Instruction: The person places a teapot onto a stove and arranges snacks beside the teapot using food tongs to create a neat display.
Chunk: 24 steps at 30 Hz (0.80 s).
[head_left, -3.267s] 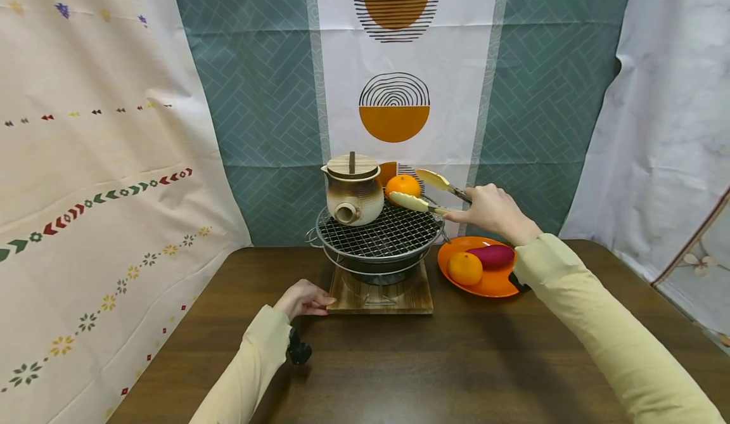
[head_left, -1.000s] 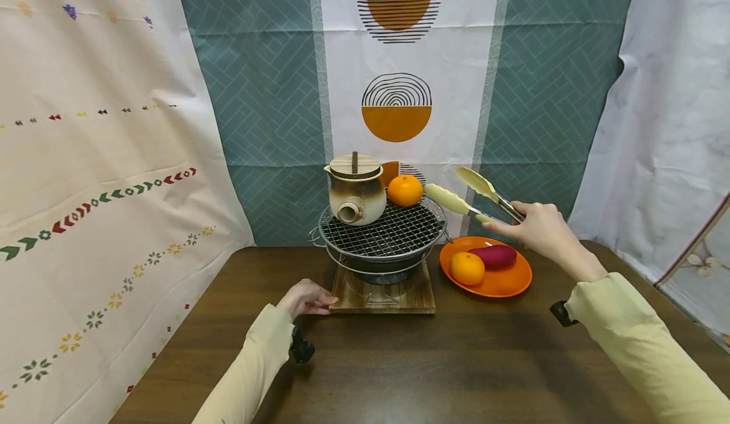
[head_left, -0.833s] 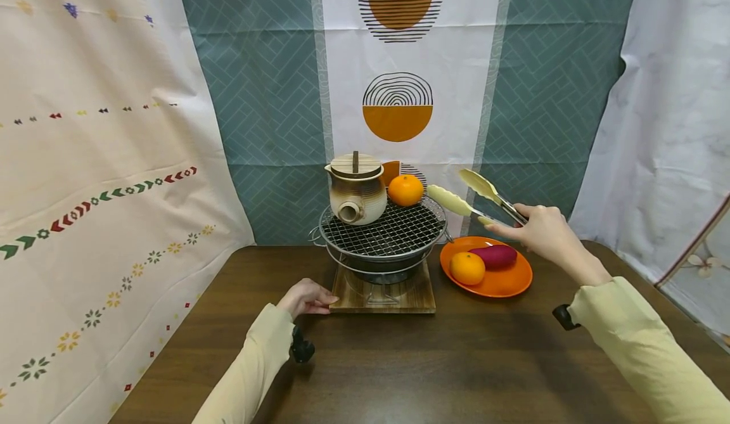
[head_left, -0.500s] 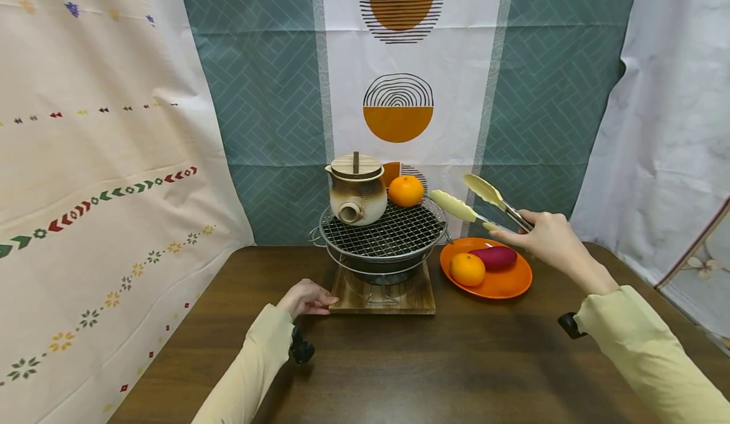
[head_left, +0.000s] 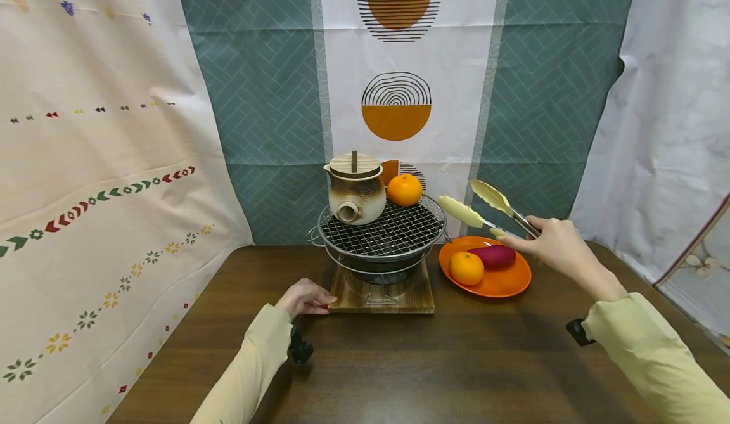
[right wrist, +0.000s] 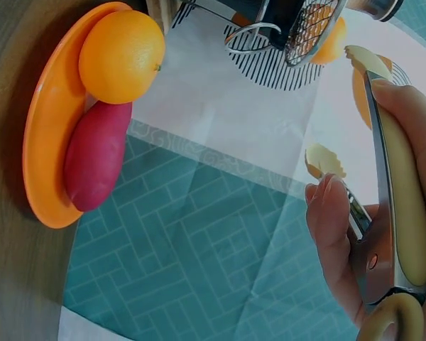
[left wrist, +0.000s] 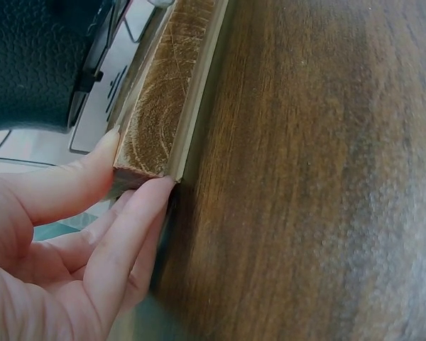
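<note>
My left hand pinches the left front corner of a square wooden board, thumb on top and fingers beneath. On that board stands a round grill with a wire grate. My right hand grips metal tongs with pale yellow tips. Their arms are spread with nothing between them, in the air above the orange plate. One orange and a purple elongated vegetable lie on the plate. Another orange sits at the back right of the grate, beside a clay teapot.
The teapot has a wooden lid and a hollow side handle pointing forward. Wire handles stick out from the grill's sides. A dark wooden table carries everything. Patterned cloths hang behind and at both sides.
My right hand has carried the tongs from close by the grate's orange rightward, then slightly lower, over the plate. That orange stays on the grate. My left hand keeps its place on the board.
</note>
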### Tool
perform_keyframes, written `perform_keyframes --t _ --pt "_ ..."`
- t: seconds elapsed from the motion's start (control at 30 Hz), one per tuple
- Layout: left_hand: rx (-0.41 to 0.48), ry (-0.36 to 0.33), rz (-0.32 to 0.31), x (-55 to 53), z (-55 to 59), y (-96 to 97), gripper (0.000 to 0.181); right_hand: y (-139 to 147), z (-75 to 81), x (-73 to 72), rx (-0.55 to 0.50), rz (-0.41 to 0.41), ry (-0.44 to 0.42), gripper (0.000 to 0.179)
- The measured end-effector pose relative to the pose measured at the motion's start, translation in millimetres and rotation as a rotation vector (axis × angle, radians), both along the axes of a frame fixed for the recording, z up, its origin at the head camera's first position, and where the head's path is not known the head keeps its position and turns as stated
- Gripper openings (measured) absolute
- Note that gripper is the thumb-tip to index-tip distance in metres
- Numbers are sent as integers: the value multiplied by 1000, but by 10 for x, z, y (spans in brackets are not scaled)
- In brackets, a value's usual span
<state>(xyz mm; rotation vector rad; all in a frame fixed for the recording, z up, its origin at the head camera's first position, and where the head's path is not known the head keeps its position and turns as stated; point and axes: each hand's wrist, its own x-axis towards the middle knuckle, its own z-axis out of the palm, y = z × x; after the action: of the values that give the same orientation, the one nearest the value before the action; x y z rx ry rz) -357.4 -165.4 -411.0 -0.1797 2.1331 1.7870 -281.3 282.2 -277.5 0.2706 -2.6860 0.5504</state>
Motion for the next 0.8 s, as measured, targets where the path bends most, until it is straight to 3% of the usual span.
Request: perform_keyframes --t 0.3,0.8 --pt "9 -4 13 -23 -24 7 34 53 -42 11 -22 -9 -69 70" --pt "-15 -5 9 4 13 8 33 159 -140 55 -6 -37 -50 53"
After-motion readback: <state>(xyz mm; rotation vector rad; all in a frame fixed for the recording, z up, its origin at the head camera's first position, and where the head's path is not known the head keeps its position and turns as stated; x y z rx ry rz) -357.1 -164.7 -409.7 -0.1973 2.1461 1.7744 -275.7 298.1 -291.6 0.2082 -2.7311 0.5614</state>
